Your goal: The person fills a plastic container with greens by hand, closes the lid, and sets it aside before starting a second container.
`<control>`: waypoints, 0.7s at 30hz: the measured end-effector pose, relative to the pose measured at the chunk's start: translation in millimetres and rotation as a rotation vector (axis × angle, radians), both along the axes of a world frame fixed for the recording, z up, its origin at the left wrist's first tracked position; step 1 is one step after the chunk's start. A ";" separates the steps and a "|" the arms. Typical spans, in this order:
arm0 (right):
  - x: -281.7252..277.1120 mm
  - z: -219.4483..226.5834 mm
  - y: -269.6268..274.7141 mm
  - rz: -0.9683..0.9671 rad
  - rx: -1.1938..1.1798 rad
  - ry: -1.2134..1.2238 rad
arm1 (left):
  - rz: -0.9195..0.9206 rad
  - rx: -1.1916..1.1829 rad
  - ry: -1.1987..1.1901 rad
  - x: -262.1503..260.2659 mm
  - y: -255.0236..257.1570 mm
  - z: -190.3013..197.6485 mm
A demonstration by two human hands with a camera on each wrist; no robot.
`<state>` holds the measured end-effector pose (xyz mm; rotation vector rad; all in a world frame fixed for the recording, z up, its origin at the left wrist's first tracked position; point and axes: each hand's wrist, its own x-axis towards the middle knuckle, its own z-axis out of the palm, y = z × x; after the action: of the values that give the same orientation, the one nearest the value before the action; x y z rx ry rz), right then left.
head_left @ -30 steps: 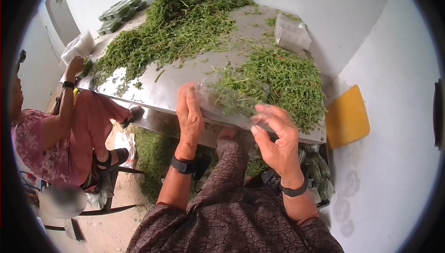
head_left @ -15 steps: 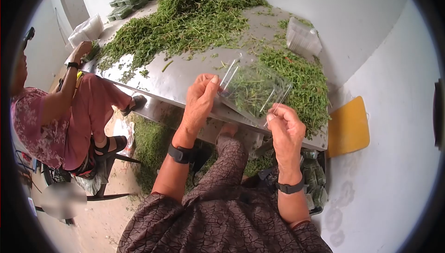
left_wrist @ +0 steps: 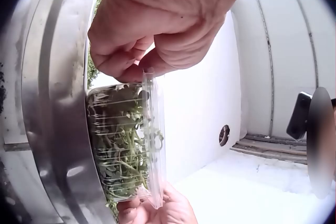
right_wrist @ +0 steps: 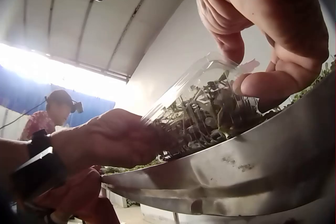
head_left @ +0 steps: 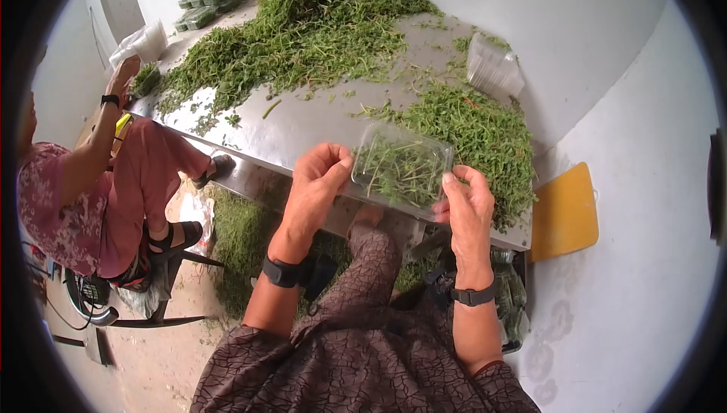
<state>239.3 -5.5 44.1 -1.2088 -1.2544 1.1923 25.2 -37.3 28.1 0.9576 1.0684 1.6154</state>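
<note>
Lid (left_wrist: 154, 145) has now been swung down over the greens (left_wrist: 119, 153), so closing looks nearly done, box (head_left: 401, 174) pinched by left hand (head_left: 318, 177) at 9 o'clock, right hand (head_left: 471, 205) at 4, near the table's front edge (head_left: 250, 162), 5 o'clock.

clear box (left_wrist: 154, 145) in all three views

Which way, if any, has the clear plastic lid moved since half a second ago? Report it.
Yes: the far edge of the clear plastic lid now sits nearer the front edge of the metal table.
</note>
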 end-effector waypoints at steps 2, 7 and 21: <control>0.8 -3.9 1.4 0.031 0.040 0.009 | -0.009 -0.009 -0.021 -0.1 -10.6 -0.3; 2.3 -7.5 6.5 0.076 0.098 -0.027 | -0.043 -0.048 0.036 -6.0 -24.3 0.7; -3.9 -7.4 -10.5 0.009 0.259 0.014 | 0.152 0.031 0.216 8.4 -28.0 8.1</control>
<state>235.4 -16.0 36.7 -1.0035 -1.3585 1.0073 33.6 -65.3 36.2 1.1137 1.2935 1.6822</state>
